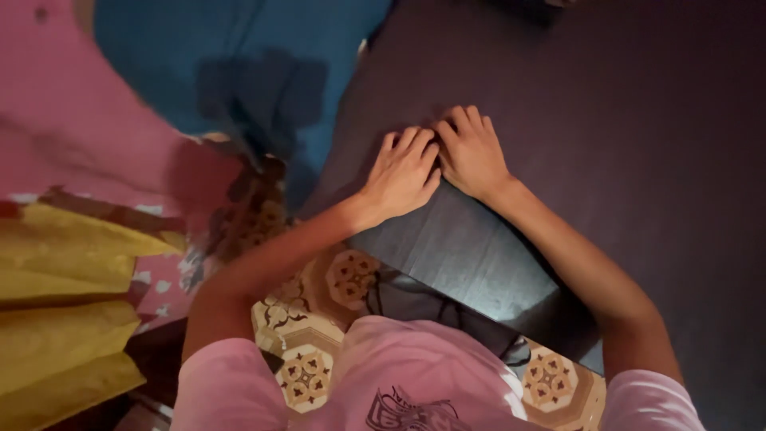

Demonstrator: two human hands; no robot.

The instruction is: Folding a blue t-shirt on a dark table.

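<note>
Scanning left to right: yellow cloth [56, 319] bunched at the edge, pink fabric [72, 120] and blue fabric [239, 64] heaped beyond the patterned floor tiles [307, 375]. Then left hand [401, 174] and right hand [472, 153], side by side, fingers spread flat, gripping nothing, pressed onto dark purple cloth [606, 136] spread out wide. Looked mostly smoothed, small crease under fingertips left.

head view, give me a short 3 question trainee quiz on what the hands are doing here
1. True or false: both hands lie side by side on the dark cloth.
2. What lies left of the dark cloth? A) blue fabric B) a green towel C) a white sheet
3. What shows below the cloth's near edge?

Key:
1. True: left hand and right hand press on it, holding nothing.
2. A, blue fabric.
3. Patterned floor tiles.
</note>
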